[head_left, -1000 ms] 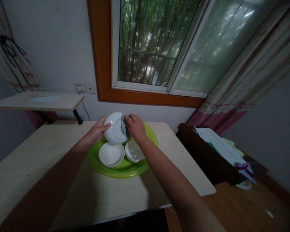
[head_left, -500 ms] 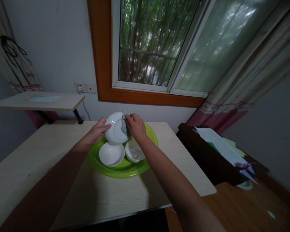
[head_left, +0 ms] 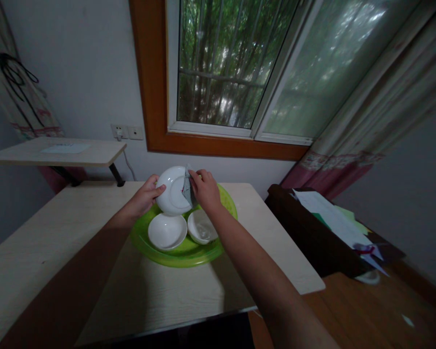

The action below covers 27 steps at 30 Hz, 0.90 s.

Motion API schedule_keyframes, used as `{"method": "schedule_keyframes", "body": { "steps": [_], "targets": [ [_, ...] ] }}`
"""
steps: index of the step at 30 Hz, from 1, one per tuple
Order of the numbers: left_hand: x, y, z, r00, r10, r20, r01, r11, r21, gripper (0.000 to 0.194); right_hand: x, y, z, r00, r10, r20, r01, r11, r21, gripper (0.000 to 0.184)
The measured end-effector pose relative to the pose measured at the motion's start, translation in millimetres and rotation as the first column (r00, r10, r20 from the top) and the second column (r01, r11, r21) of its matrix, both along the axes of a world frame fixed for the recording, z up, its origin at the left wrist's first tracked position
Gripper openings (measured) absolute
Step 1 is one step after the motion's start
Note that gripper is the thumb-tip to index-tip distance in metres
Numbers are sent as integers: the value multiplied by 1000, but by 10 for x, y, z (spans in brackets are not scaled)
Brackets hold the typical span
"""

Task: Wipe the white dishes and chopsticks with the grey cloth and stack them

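My left hand (head_left: 147, 196) grips the left rim of a white plate (head_left: 171, 191), thumb on its face. The plate is tilted up above a round green basin (head_left: 189, 260). Closed around a grey cloth (head_left: 189, 188), my right hand (head_left: 204, 189) presses it to the plate's right edge. Two white bowls sit in the basin below: one bowl (head_left: 167, 231) at the left, the other bowl (head_left: 202, 228) at the right, partly hidden by my right wrist.
The basin rests on a pale wooden table (head_left: 272, 242). A raised shelf (head_left: 54, 151) with a paper on it stands at the table's left. Beyond the right edge is a dark box-like piece (head_left: 305, 237) with papers (head_left: 330, 223). A window (head_left: 236, 72) is behind.
Almost nothing differs. Both hands, the plate and the cloth keep nearly the same places, and the whole view has shifted very slightly.
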<state>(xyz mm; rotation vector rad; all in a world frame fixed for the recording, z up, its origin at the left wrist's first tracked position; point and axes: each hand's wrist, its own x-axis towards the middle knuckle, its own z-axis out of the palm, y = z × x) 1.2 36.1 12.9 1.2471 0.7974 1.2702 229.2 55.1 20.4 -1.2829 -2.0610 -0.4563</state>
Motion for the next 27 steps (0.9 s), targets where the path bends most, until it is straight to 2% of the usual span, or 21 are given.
{"method": "schedule_keyframes", "body": {
  "steps": [8, 15, 19, 24, 27],
  "targets": [
    [-18, 15, -26, 1000, -16, -21, 16, 1000, -12, 43, -9, -11, 12, 995, 43, 91, -45, 999, 12, 41],
    [-9, 11, -18, 1000, -2, -2, 2, 1000, -4, 42, -18, -18, 15, 995, 76, 58, -76, 997, 6, 37],
    [4, 2, 4, 1000, 14, 26, -14, 1000, -12, 41, -42, -57, 20, 985, 145, 89, -144, 989, -10, 40],
    [4, 11, -13, 999, -34, 30, 34, 999, -19, 43, -117, -178, 65, 909, 312, 277, -318, 948, -25, 43],
    [-4, 20, -26, 999, -32, 31, 32, 999, -10, 42, -134, -208, 81, 903, 324, 283, -334, 943, -12, 43]
  ]
}}
